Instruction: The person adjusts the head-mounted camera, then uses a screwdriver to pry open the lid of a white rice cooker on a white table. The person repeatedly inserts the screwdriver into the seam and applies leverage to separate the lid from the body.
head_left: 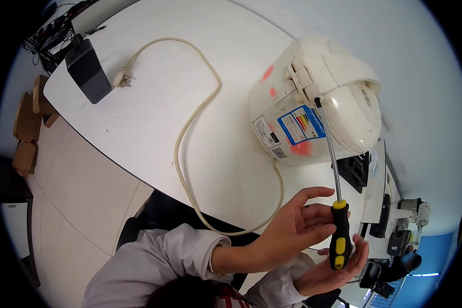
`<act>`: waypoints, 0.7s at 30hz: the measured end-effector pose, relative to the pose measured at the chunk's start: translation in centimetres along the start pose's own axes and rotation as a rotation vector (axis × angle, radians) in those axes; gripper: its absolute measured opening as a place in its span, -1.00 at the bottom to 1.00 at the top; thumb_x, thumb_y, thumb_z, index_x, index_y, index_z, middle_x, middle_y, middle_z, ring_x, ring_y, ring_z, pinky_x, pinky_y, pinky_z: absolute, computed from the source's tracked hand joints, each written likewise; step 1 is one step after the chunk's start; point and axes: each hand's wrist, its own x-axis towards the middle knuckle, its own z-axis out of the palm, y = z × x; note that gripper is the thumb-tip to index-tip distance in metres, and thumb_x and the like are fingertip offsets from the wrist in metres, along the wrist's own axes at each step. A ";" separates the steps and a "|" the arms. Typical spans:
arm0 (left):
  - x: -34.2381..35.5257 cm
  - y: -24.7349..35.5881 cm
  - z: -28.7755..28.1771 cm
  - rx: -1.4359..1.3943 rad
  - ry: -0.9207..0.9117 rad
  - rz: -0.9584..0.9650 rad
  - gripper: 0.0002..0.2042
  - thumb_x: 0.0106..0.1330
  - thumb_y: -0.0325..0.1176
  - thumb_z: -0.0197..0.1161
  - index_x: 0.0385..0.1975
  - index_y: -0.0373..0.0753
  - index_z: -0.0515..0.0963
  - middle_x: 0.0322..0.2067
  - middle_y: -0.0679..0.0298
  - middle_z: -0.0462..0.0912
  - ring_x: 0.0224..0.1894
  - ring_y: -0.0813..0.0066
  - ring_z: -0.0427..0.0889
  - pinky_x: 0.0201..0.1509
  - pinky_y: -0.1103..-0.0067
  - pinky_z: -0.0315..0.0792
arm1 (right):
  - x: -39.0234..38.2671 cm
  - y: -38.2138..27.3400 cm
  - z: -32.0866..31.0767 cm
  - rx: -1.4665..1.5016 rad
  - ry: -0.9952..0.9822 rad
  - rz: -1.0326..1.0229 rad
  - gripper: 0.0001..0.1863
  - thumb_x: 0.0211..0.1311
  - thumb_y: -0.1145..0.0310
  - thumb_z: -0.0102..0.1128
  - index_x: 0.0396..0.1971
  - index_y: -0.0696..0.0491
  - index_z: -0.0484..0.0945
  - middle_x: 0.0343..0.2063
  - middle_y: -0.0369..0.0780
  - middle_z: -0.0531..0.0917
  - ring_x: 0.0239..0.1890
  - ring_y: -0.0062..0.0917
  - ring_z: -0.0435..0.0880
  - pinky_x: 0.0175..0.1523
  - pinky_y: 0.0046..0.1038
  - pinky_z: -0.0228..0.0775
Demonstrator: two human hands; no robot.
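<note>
A screwdriver (339,231) with a black and yellow handle and long metal shaft reaches up to a cream rice cooker (272,113). Its dark tip meets the cooker around the lid's hinge or latch (304,84). My left hand (295,226) pinches the upper handle between thumb and middle finger, its index finger stretched out beside the shaft. Below it my right hand (339,269) curls loosely about the lower handle, palm upward, with part of its grip hidden behind the handle. Tilted toward the right, the cooker bears a blue energy label (303,124) and red patches.
A cream power cord (178,149) loops over the white table (138,123) from the cooker to a plug (120,78) beside a dark grey box-shaped device (87,69). Cardboard boxes (28,123) stand on the floor at left. More equipment (410,210) sits at far right.
</note>
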 end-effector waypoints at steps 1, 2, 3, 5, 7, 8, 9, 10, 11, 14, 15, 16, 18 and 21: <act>0.0 0.1 0.0 -0.016 0.000 -0.001 -0.57 0.19 -0.56 0.06 0.05 -0.30 0.12 -0.02 0.05 0.39 0.07 0.43 0.36 0.13 0.56 0.26 | 0.2 -0.8 0.1 0.044 -0.038 0.152 -0.29 0.12 -0.23 -0.25 -0.05 0.17 0.23 -0.31 -0.09 0.42 -0.49 -0.56 0.45 -0.63 -0.73 0.24; 0.0 0.1 -0.1 -0.010 -0.005 0.011 -0.58 0.20 -0.57 0.03 0.05 -0.31 0.12 -0.01 0.04 0.38 0.08 0.41 0.34 0.15 0.55 0.24 | 0.3 -1.2 0.2 0.087 -0.076 0.304 -0.27 0.12 -0.25 -0.26 -0.06 0.17 0.24 -0.37 -0.11 0.46 -0.57 -0.58 0.45 -0.64 -0.73 0.21; 0.1 -0.2 -0.3 -0.004 -0.010 0.022 -0.60 0.21 -0.58 0.00 0.05 -0.32 0.11 0.00 0.03 0.38 0.10 0.40 0.33 0.16 0.55 0.23 | 0.1 -0.6 -0.2 0.239 -0.238 0.317 -0.29 0.13 -0.23 -0.25 -0.07 0.19 0.24 -0.54 -0.18 0.46 -0.75 -0.63 0.35 -0.67 -0.73 0.11; 0.1 -0.2 -0.5 0.020 -0.039 0.029 -0.61 0.25 -0.56 -0.07 0.08 -0.35 0.09 0.06 0.04 0.32 0.16 0.38 0.26 0.21 0.54 0.15 | -0.1 -0.6 -0.3 0.152 -0.298 0.292 -0.31 0.14 -0.21 -0.23 -0.08 0.18 0.25 -0.59 -0.21 0.45 -0.78 -0.64 0.32 -0.66 -0.74 0.07; 0.1 -0.2 -0.4 -0.028 -0.080 0.039 -0.59 0.26 -0.54 -0.08 0.12 -0.35 0.08 0.08 0.06 0.29 0.17 0.40 0.24 0.21 0.55 0.13 | -0.2 -0.3 -0.7 0.141 -0.316 0.223 -0.37 0.14 -0.13 -0.12 -0.09 0.19 0.27 -0.54 -0.20 0.44 -0.73 -0.63 0.36 -0.65 -0.73 0.12; 0.1 -0.3 -0.4 -0.054 -0.100 0.040 -0.57 0.26 -0.52 -0.08 0.13 -0.35 0.07 0.10 0.08 0.28 0.17 0.41 0.23 0.21 0.56 0.12 | -0.4 -0.1 -0.7 0.131 -0.279 0.198 -0.39 0.14 -0.09 -0.08 -0.09 0.19 0.27 -0.49 -0.18 0.43 -0.69 -0.63 0.37 -0.65 -0.72 0.14; 0.1 -0.5 -0.5 -0.015 -0.095 0.039 -0.56 0.26 -0.51 -0.07 0.14 -0.34 0.07 0.10 0.09 0.27 0.17 0.43 0.23 0.21 0.56 0.11 | -0.6 0.2 -0.6 0.119 -0.242 0.173 -0.41 0.14 -0.05 -0.05 -0.10 0.20 0.27 -0.44 -0.17 0.42 -0.65 -0.63 0.39 -0.65 -0.72 0.16; 0.1 -0.6 -0.4 0.026 -0.092 0.041 -0.55 0.26 -0.49 -0.06 0.16 -0.34 0.06 0.11 0.10 0.26 0.16 0.44 0.23 0.21 0.57 0.11 | -0.7 0.3 -0.6 0.112 -0.206 0.144 -0.43 0.14 -0.02 -0.02 -0.10 0.20 0.27 -0.38 -0.15 0.41 -0.62 -0.62 0.41 -0.65 -0.71 0.17; 0.1 -0.7 -0.4 0.067 -0.088 0.043 -0.53 0.26 -0.48 -0.04 0.17 -0.33 0.05 0.11 0.11 0.25 0.15 0.45 0.23 0.21 0.57 0.11 | -0.8 0.7 -1.2 0.176 -0.201 0.164 -0.53 0.12 0.17 0.08 -0.08 0.16 0.27 -0.23 -0.11 0.33 -0.48 -0.58 0.44 -0.63 -0.70 0.27; 0.3 -1.1 -0.6 0.109 -0.097 0.013 -0.53 0.26 -0.44 -0.01 0.17 -0.31 0.07 0.08 0.16 0.29 0.10 0.48 0.28 0.19 0.58 0.13 | -0.5 1.1 -1.2 0.124 -0.254 -0.052 -0.60 0.10 0.31 0.10 -0.06 0.07 0.27 -0.21 -0.10 0.28 -0.43 -0.53 0.46 -0.59 -0.69 0.34; 0.4 -0.9 -0.6 0.110 -0.106 -0.007 -0.52 0.26 -0.43 0.00 0.17 -0.31 0.06 0.06 0.15 0.31 0.09 0.48 0.29 0.18 0.57 0.15 | -0.3 0.8 -1.2 0.153 -0.265 -0.072 -0.71 0.04 0.47 0.08 -0.18 -0.03 0.38 -0.22 -0.11 0.27 -0.37 -0.48 0.45 -0.58 -0.71 0.37; 0.5 -0.6 -0.6 0.110 -0.114 -0.029 -0.51 0.25 -0.43 0.01 0.17 -0.31 0.05 0.04 0.14 0.33 0.08 0.48 0.30 0.17 0.56 0.17 | -0.3 0.9 -1.4 0.119 -0.276 -0.075 -0.75 0.00 0.49 0.08 -0.26 -0.04 0.42 -0.23 -0.11 0.26 -0.34 -0.46 0.43 -0.54 -0.68 0.38; 0.4 -0.3 -0.4 0.078 -0.095 -0.035 -0.51 0.25 -0.43 0.03 0.15 -0.32 0.06 0.00 0.12 0.36 0.06 0.46 0.33 0.15 0.54 0.21 | -0.2 1.0 -1.9 0.050 -0.296 -0.082 -0.81 -0.09 0.53 0.09 -0.43 -0.07 0.50 -0.23 -0.12 0.26 -0.29 -0.43 0.41 -0.46 -0.61 0.40; 0.4 -0.2 -0.2 0.007 -0.048 0.026 -0.58 0.24 -0.44 0.04 0.06 -0.33 0.11 -0.07 0.06 0.41 0.02 0.41 0.38 0.11 0.51 0.28 | 0.2 0.9 -2.1 -0.075 -0.297 -0.178 -0.85 -0.22 0.54 0.12 -0.65 -0.10 0.53 -0.23 -0.12 0.26 -0.20 -0.38 0.36 -0.26 -0.47 0.38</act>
